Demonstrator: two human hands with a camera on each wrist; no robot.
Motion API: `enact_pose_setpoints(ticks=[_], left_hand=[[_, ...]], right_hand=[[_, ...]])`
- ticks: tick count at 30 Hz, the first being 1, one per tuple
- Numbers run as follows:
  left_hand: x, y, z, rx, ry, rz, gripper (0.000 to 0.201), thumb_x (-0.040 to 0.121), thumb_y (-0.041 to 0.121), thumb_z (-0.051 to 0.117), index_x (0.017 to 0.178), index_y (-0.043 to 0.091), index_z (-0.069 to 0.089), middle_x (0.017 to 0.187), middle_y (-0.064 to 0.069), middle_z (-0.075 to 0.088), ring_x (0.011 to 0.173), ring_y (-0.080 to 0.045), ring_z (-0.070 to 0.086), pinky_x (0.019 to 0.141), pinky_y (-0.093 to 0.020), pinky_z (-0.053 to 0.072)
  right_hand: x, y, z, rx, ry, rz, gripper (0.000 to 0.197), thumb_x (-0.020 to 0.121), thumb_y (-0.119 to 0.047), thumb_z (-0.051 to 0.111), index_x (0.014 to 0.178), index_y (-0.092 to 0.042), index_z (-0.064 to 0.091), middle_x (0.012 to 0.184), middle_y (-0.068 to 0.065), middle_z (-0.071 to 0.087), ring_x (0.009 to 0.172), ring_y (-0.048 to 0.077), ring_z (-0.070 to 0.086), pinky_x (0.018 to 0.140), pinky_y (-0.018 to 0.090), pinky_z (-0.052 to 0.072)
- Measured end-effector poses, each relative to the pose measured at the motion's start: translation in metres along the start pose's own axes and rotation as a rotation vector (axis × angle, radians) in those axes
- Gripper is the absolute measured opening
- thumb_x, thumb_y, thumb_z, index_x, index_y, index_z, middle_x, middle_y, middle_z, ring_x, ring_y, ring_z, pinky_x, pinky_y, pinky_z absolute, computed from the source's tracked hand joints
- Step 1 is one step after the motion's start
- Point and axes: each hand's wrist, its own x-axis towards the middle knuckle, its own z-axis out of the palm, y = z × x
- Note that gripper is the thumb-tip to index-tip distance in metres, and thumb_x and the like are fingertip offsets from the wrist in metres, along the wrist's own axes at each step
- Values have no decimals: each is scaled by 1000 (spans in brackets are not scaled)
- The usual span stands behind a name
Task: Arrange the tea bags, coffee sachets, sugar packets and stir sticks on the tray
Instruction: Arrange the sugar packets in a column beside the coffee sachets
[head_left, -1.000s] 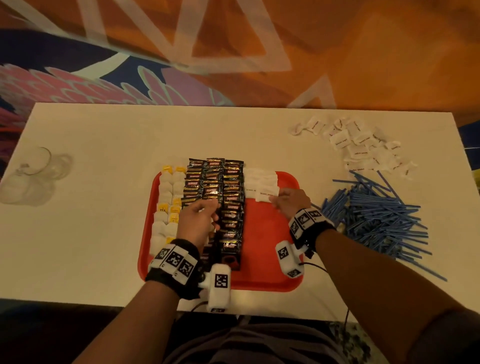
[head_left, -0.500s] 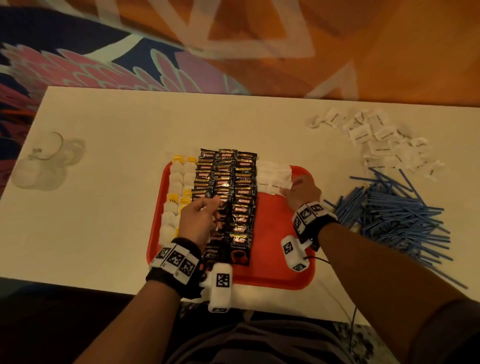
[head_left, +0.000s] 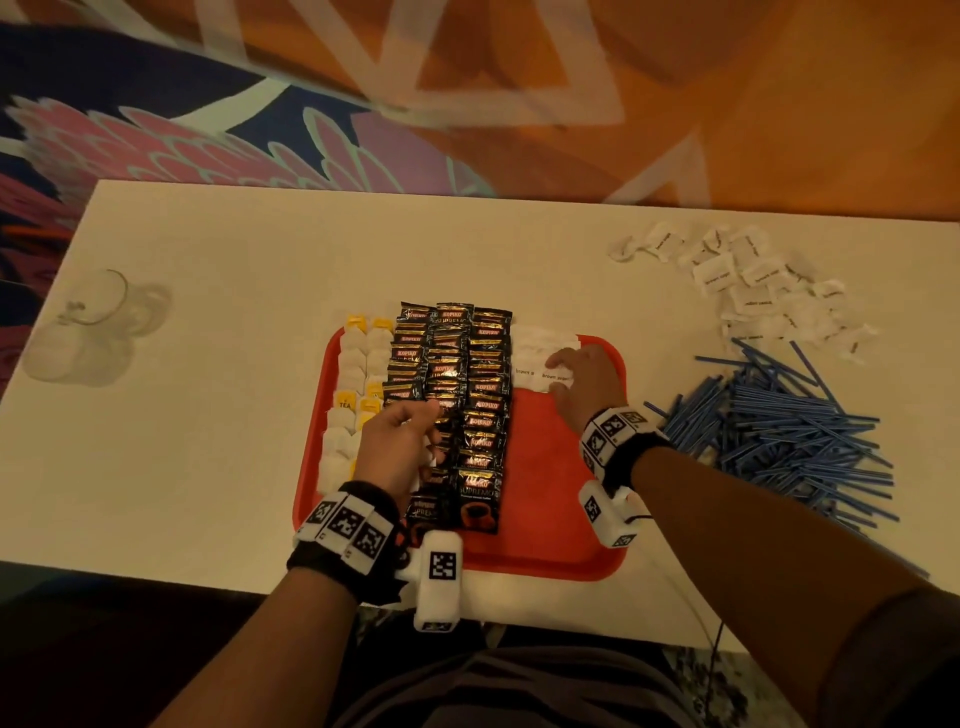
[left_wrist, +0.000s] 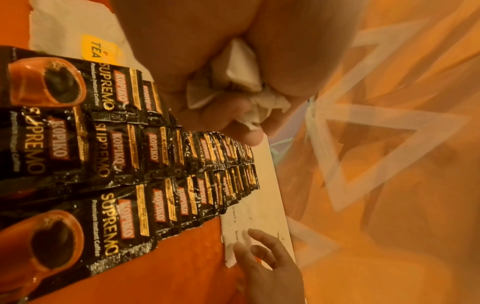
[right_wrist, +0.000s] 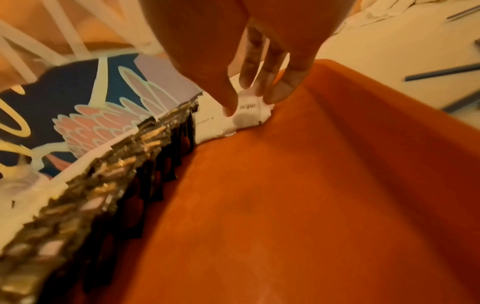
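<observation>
On the red tray (head_left: 545, 467), tea bags (head_left: 358, 358) fill the left side and black coffee sachets (head_left: 483, 395) lie in three overlapping columns down the middle. White sugar packets (head_left: 535, 348) sit in the far right part. My left hand (head_left: 421, 418) hovers over the seam between tea bags and sachets, fingers curled round a bunch of white sugar packets (left_wrist: 241, 76). My right hand (head_left: 561, 374) rests with straight fingertips (right_wrist: 280, 90) on the nearest sugar packet (right_wrist: 246, 117) of the row.
A loose heap of sugar packets (head_left: 753, 291) lies at the table's far right. Blue stir sticks (head_left: 789, 431) are piled just right of the tray. A clear glass cup (head_left: 88, 332) lies at the left edge. Bare tray floor (right_wrist: 311, 185) shows near my right wrist.
My right hand has edged slightly farther onto the sugar row. The left hand keeps its bunch of packets in about the same spot. The head view has shifted.
</observation>
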Motion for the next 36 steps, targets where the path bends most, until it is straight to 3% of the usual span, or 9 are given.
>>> enact_pose_setpoints(ticks=[5,11,18,21,24,27,31,34,36], left_hand=[[-1,9,17,-16,-88,7,20,99,29,58,89,12,61,72,0,58,54,-13,52,37,-22,35],[-10,33,46,-56,-246,58,34,103,36,49,96,7,64,77,-8,63,54,-14,53,38,-22,36],[-23,53,64,-22,-397,72,53,102,53,41,85,10,68,60,-9,62,44,-19,45,39,-22,32],[-28,59,70,2,-445,66,63,101,59,35,81,11,72,58,-14,61,39,-20,43,40,-22,30],[-37,65,76,55,-534,79,64,100,61,32,89,12,72,61,-17,63,40,-21,43,37,-20,30],[-41,68,78,53,-605,70,59,98,56,38,103,5,67,63,-19,64,44,-23,45,34,-20,32],[-44,72,76,-34,-639,42,55,102,44,42,124,-4,58,67,-17,65,35,-15,48,31,-17,33],[-48,73,71,-110,-582,4,38,102,33,50,119,0,59,80,-12,66,34,-9,49,28,-14,29],[-44,71,67,-124,-552,12,39,95,39,56,110,4,63,90,-11,69,35,-9,48,28,-15,28]], right_hand=[[-20,-30,-23,345,19,46,15,85,-17,71,98,-22,65,83,-9,62,74,5,59,61,15,42],[-59,-71,-49,560,-200,-144,13,76,-20,79,88,-26,75,77,-7,72,70,1,63,73,24,51],[-84,-81,-83,477,-124,-212,23,80,-10,75,90,-29,69,78,-12,68,69,3,64,72,17,52],[-92,-82,-97,435,-96,-190,20,81,-12,74,96,-25,71,79,-13,68,66,-3,62,72,12,49],[-95,-79,-107,305,-63,-172,19,83,-16,71,101,-22,72,81,-11,68,63,-16,56,66,1,37],[-97,-78,-114,243,-59,-154,11,84,-21,70,94,-20,73,84,-5,71,63,-16,54,62,0,33],[-99,-76,-115,298,52,-136,5,84,-19,70,82,-22,74,79,-10,68,74,-2,58,70,10,42],[-98,-69,-115,446,116,-65,17,83,-18,72,73,-31,71,78,-9,69,74,3,63,72,21,50],[-98,-67,-117,578,106,-20,21,82,-14,72,72,-33,72,80,-2,71,75,12,66,72,31,55]])
